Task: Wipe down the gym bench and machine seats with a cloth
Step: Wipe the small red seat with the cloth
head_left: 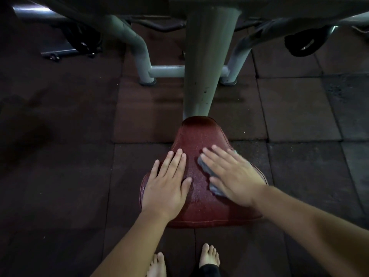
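So the red padded seat (201, 206) sits in the lower middle of the frame, wide end toward the camera and narrow end pointing up to where a fat pale-grey post (207, 66) meets it. The surface has a shiny, speckled look.

The left hand (167, 186) is laid flat on the left side of the seat, palm down. Its fingers are straight and close together with the thumb sticking out toward the middle, so it's holding nothing, just resting there.

The right hand (233, 176) is flat too, on the right side of the seat, fingers straight and a little spread, angled toward the upper left. It's pressing down on a grey-blue cloth (206, 168) rather than pinching it. The cloth is bunched between palm and seat, poking out by the fingertips, below the thumb and a bit at the far edge. That hand looks slightly blurry.

Behind the post, two pale frame legs come down to the floor, joined by a crossbar (165, 71). The floor is dark rubber tiles (295, 108) with visible seams. A black looped strap thing (301, 44) hangs in the upper right, and some dark gear (69, 50) sits in the upper left, too dim to make out. Two bare feet show at the bottom edge, the left foot (156, 264) and the right foot (209, 256), just below the seat.
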